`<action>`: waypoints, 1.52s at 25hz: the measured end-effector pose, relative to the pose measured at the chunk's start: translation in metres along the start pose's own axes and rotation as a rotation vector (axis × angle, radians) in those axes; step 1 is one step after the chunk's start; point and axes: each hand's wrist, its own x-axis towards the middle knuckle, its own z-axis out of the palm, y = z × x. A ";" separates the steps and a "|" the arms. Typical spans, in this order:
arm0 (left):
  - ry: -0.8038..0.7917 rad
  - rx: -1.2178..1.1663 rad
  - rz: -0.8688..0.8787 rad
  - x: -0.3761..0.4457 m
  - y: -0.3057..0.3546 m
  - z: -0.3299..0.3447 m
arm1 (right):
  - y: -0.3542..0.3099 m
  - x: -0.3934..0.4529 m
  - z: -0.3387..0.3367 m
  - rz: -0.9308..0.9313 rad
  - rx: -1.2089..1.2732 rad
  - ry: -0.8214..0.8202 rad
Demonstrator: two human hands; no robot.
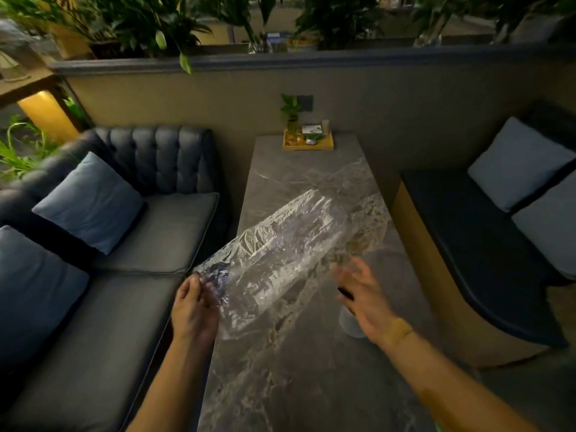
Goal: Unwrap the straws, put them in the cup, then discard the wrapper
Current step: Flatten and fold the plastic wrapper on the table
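A long clear plastic wrapper [280,254] stretches diagonally above the grey marble table [296,385]. My left hand [194,307] pinches its crumpled near end at the table's left edge. My right hand [364,294] hovers open with fingers spread, apart from the wrapper, over a translucent cup [350,322] that it mostly hides. A dark tip, perhaps of straws [345,294], pokes out beside the right palm. I cannot tell whether any straws are inside the wrapper.
A yellow tray [308,141] with a small plant and condiments sits at the table's far end. A dark sofa with blue cushions [90,201] lies to the left, a bench with pale cushions [514,163] to the right.
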 end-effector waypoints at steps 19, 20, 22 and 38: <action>-0.293 0.620 -0.316 0.013 -0.038 -0.115 | 0.075 0.031 0.072 0.091 -0.371 -0.277; -0.322 0.694 -0.277 0.013 -0.038 -0.111 | 0.081 0.031 0.071 0.100 -0.385 -0.279; -0.332 0.838 -0.197 0.015 -0.042 -0.108 | 0.093 0.031 0.070 0.124 -0.415 -0.274; -0.229 1.461 -0.154 0.031 -0.088 -0.158 | 0.200 0.043 0.040 0.307 -0.723 -0.174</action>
